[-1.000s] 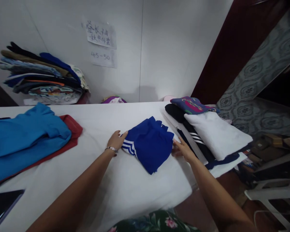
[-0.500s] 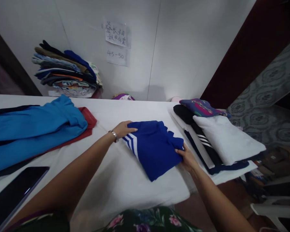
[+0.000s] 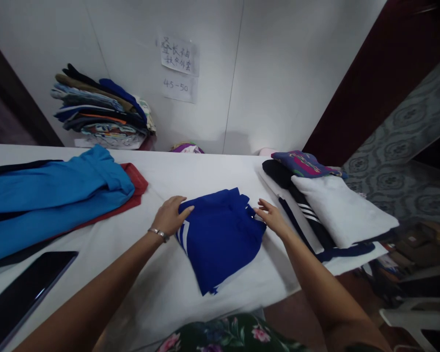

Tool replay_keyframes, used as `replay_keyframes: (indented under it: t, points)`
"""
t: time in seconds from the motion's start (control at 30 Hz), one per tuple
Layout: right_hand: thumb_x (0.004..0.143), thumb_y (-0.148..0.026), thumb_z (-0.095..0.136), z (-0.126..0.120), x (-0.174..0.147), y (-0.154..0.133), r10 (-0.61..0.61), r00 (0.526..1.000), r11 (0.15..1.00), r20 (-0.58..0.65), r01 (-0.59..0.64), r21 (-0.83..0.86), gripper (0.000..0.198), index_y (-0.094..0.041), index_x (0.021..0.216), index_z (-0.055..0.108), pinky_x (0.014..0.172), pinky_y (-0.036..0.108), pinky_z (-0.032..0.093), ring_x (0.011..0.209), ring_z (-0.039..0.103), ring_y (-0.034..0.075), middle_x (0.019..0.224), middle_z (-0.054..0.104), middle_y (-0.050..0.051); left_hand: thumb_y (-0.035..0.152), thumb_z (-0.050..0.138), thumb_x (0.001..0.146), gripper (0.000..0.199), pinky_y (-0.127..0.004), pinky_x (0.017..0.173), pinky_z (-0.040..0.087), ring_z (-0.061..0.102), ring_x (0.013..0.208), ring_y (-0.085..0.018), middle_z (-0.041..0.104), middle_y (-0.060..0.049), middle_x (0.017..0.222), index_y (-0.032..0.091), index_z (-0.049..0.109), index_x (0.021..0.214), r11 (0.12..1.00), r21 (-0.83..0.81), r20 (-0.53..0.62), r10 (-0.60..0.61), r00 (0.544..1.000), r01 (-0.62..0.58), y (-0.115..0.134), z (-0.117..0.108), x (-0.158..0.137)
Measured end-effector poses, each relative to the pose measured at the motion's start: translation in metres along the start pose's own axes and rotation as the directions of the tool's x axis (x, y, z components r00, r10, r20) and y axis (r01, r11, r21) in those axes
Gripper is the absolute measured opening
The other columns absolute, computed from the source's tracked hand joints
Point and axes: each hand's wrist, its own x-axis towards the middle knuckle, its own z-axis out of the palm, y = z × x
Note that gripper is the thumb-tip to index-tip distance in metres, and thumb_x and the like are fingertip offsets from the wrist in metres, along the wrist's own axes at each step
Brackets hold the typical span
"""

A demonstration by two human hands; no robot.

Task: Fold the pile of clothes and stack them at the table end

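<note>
A folded blue garment (image 3: 223, 234) with white stripes at its left edge lies on the white-covered table in front of me. Its right edge is bunched and uneven. My left hand (image 3: 171, 215), wearing a metal bracelet, rests at the garment's upper left corner with thumb and fingers apart. At the right edge, my right hand (image 3: 273, 217) has its fingers spread, with the fingertips close to the bunched cloth; whether they touch it I cannot tell.
Blue clothing (image 3: 58, 188) over a red piece lies at left, above a dark phone (image 3: 25, 293). Folded clothes, a white one (image 3: 342, 210) on top, are stacked at right. Another clothes pile (image 3: 102, 107) stands by the wall, which bears handwritten papers (image 3: 179, 56).
The blue garment has shifted left and towards me and has turned slightly. Both hands have loosened from its edges; my left hand has also moved left and nearer.
</note>
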Motion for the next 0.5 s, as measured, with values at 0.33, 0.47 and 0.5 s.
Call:
replay_keyframes:
  t: [0.33, 0.47, 0.5]
  points:
    - [0.058, -0.044, 0.08, 0.044, 0.066, -0.015, 0.014, 0.97, 0.996, 0.241, 0.007, -0.084, 0.051, -0.021, 0.101, 0.068, 0.088, 0.036, 0.048, 0.102, 0.062, 0.027, 0.104, 0.069, 0.006, 0.053, 0.043, 0.089, 0.05, -0.054, 0.112, 0.026, 0.042, 0.132, -0.03, 0.054, -0.012, 0.136, 0.02, 0.06, 0.123, 0.973, 0.007, 0.172, 0.225, 0.959, -0.23, 0.044, 0.035, -0.075]
    - [0.063, -0.037, 0.075, 0.046, 0.063, -0.022, 0.007, 0.958, 1.0, 0.286, 0.0, -0.025, 0.024, -0.019, 0.074, 0.063, 0.059, 0.027, 0.046, 0.063, 0.059, 0.017, 0.063, 0.062, -0.001, 0.053, 0.042, 0.09, 0.05, -0.053, 0.112, 0.025, 0.043, 0.131, -0.029, 0.056, -0.011, 0.135, 0.02, 0.06, 0.123, 0.973, 0.009, 0.166, 0.224, 0.96, -0.229, 0.04, 0.039, -0.075]
    - [0.066, -0.039, 0.072, 0.046, 0.061, -0.024, 0.009, 0.955, 1.0, 0.296, -0.01, 0.002, 0.024, -0.019, 0.072, 0.06, 0.055, 0.025, 0.044, 0.056, 0.055, 0.014, 0.058, 0.058, -0.003, 0.053, 0.042, 0.089, 0.05, -0.053, 0.112, 0.025, 0.043, 0.131, -0.029, 0.056, -0.011, 0.135, 0.02, 0.06, 0.122, 0.973, 0.003, 0.155, 0.226, 0.962, -0.229, 0.04, 0.039, -0.074]
